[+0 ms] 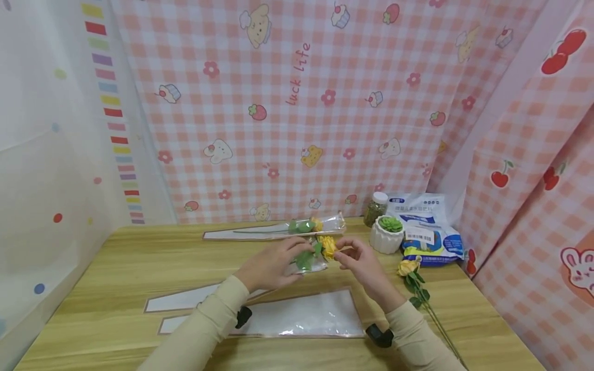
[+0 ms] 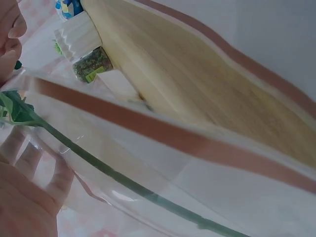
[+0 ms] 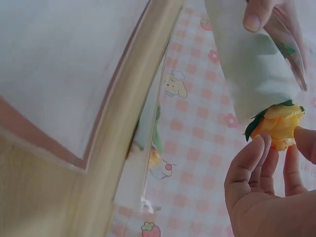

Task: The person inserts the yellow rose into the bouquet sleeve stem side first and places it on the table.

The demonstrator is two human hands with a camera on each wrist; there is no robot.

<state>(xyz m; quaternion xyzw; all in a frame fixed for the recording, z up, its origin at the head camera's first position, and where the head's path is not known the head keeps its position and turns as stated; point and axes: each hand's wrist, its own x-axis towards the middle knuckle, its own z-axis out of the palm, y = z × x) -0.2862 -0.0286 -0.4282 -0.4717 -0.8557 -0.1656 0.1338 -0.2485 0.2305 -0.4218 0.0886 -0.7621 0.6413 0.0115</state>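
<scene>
My left hand (image 1: 274,263) grips a clear flower sleeve (image 3: 242,64) with a white back and brown edging, its thumb on the near face and its fingers behind. Inside runs the green stem (image 2: 111,173) of an artificial yellow rose (image 1: 327,248). The bloom pokes out of the sleeve's wide mouth. With thumb and fingertips, my right hand (image 1: 364,265) holds this bloom at its petals, as the right wrist view shows closely. Green leaves (image 1: 304,260) show through the plastic beside the left fingers.
A sleeved rose (image 1: 278,228) lies along the table's back edge. Flat sleeves (image 1: 301,315) lie in front. At right are a loose yellow rose (image 1: 408,268), a white potted succulent (image 1: 386,241), a jar (image 1: 375,211) and plastic packets (image 1: 429,242). Patterned curtains surround the table.
</scene>
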